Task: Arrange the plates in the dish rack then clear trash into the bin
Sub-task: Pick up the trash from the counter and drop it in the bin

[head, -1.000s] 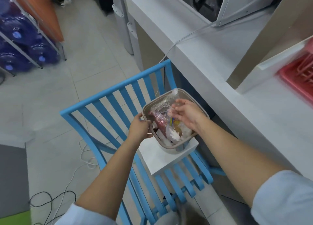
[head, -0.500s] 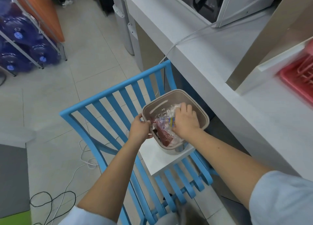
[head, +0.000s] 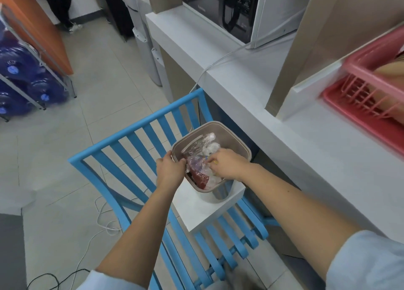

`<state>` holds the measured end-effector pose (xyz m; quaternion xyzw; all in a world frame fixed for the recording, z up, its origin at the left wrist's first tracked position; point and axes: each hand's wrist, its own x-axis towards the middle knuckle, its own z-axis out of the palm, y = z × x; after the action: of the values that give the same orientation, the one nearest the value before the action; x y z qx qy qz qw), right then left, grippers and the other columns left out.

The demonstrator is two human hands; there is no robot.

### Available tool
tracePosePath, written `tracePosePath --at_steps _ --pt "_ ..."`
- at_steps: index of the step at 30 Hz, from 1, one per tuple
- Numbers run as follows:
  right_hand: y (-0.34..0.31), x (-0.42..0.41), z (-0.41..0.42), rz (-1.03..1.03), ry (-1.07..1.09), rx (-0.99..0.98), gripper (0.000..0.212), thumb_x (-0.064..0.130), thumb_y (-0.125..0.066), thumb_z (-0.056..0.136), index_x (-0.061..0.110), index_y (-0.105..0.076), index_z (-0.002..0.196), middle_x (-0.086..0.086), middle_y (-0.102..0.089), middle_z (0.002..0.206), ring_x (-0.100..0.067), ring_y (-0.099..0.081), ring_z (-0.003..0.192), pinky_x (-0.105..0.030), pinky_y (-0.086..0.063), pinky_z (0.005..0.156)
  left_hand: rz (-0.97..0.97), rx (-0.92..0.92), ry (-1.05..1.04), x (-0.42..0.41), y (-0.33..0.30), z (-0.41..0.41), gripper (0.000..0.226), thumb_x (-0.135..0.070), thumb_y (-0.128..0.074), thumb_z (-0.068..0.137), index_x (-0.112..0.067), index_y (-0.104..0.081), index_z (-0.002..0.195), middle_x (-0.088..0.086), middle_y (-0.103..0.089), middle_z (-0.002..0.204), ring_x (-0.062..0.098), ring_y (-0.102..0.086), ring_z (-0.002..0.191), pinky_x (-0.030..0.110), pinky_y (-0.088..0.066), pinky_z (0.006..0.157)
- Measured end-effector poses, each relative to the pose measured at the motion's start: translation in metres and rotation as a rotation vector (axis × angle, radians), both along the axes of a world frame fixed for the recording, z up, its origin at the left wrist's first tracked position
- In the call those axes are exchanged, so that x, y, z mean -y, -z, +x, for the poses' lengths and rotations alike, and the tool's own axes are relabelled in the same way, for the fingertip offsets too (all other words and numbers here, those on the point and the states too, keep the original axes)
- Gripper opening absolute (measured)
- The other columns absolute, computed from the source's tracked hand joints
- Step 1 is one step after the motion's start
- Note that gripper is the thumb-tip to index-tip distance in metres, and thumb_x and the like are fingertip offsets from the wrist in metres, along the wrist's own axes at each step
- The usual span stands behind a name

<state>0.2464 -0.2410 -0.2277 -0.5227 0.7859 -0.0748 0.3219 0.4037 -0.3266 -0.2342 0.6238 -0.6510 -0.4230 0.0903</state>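
A beige bin (head: 229, 129) stands on a white board laid over a blue slatted chair (head: 135, 141). Crumpled clear and red wrappers, the trash (head: 197, 166), fill its inside. My left hand (head: 170, 169) grips the bin's near-left rim. My right hand (head: 227, 164) reaches into the bin from the right, palm down, fingers curled down onto the wrappers and pressing them. At the right edge, a pink dish rack (head: 369, 88) sits on the white counter (head: 251, 82) with a tan plate (head: 391, 71) in it, blurred.
A microwave (head: 236, 10) stands on the counter at the back, its cable trailing off the edge. Blue water bottles (head: 19, 80) lie on a rack at the far left. Loose cords cross the tiled floor under the chair.
My right hand went from holding the wrappers above the bin to pushing them down inside it. The camera has tilted up, showing more of the counter and rack.
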Motion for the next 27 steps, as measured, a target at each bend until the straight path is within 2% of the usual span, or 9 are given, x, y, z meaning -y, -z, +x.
tracePosePath --at_steps 4,8,11,13,15,20,23,27 --pt "-0.025 -0.027 -0.008 -0.085 0.053 0.044 0.032 0.032 -0.051 0.095 0.028 -0.064 0.124 -0.001 -0.053 0.125 -0.016 -0.051 0.103 -0.030 -0.044 0.081 -0.053 -0.013 0.057 -0.012 -0.017 -0.008 0.055 -0.026 -0.055 0.092 -0.025 -0.043 0.145 0.013 -0.039 0.138 0.032 -0.041 0.128 0.043 -0.036 0.108" --pt "-0.057 -0.067 -0.014 -0.164 0.104 0.004 0.030 0.029 -0.053 0.095 0.027 -0.066 0.122 -0.002 -0.057 0.123 -0.021 -0.053 0.114 -0.039 -0.044 0.098 -0.092 -0.035 0.153 -0.037 -0.041 -0.025 0.053 -0.026 -0.054 0.093 -0.023 -0.046 0.144 0.012 -0.043 0.146 0.031 -0.039 0.134 0.047 -0.034 0.112" --pt "-0.086 -0.107 -0.021 -0.238 0.171 -0.021 0.029 0.028 -0.052 0.096 0.026 -0.066 0.121 0.000 -0.056 0.125 -0.019 -0.053 0.115 -0.033 -0.043 0.098 -0.141 -0.138 0.228 -0.067 -0.062 -0.044 0.050 -0.028 -0.057 0.094 -0.023 -0.047 0.143 0.008 -0.047 0.146 0.028 -0.047 0.130 0.049 -0.042 0.105" --pt "-0.104 -0.140 -0.029 -0.270 0.218 -0.055 0.030 0.030 -0.049 0.097 0.026 -0.065 0.122 0.001 -0.054 0.128 -0.018 -0.050 0.118 -0.034 -0.042 0.100 -0.179 -0.195 0.287 -0.093 -0.077 -0.060 0.048 -0.028 -0.056 0.095 -0.023 -0.048 0.142 0.005 -0.049 0.145 0.025 -0.049 0.128 0.048 -0.044 0.104" --pt "-0.120 -0.180 -0.039 -0.272 0.273 -0.071 0.032 0.031 -0.047 0.097 0.027 -0.062 0.125 0.001 -0.051 0.134 -0.019 -0.046 0.123 -0.039 -0.040 0.105 -0.170 -0.239 0.408 -0.125 -0.092 -0.078 0.047 -0.026 -0.054 0.095 -0.021 -0.048 0.142 0.005 -0.050 0.144 0.025 -0.048 0.129 0.045 -0.040 0.109" --pt "-0.144 -0.281 -0.062 -0.209 0.402 -0.144 0.039 0.037 -0.048 0.097 0.028 -0.053 0.134 -0.001 -0.042 0.146 -0.022 -0.035 0.135 -0.043 -0.033 0.111 -0.204 -0.184 0.717 -0.202 -0.121 -0.119 0.046 -0.035 -0.051 0.098 -0.022 -0.048 0.142 0.004 -0.052 0.142 0.024 -0.050 0.127 0.042 -0.042 0.107" --pt "-0.153 -0.352 -0.071 -0.183 0.516 -0.185 0.046 0.039 -0.048 0.097 0.029 -0.046 0.141 -0.001 -0.034 0.153 -0.023 -0.026 0.141 -0.042 -0.028 0.114 -0.283 -0.132 0.910 -0.259 -0.131 -0.144 0.046 -0.040 -0.048 0.099 -0.021 -0.049 0.141 0.005 -0.053 0.141 0.023 -0.049 0.127 0.039 -0.039 0.108" --pt "-0.158 -0.442 -0.075 -0.163 0.655 -0.243 0.051 0.041 -0.049 0.096 0.030 -0.039 0.145 0.000 -0.029 0.156 -0.023 -0.022 0.143 -0.040 -0.026 0.113 -0.307 -0.136 1.108 -0.337 -0.137 -0.171 0.046 -0.042 -0.047 0.100 -0.020 -0.050 0.141 0.005 -0.053 0.141 0.023 -0.047 0.130 0.038 -0.036 0.109"
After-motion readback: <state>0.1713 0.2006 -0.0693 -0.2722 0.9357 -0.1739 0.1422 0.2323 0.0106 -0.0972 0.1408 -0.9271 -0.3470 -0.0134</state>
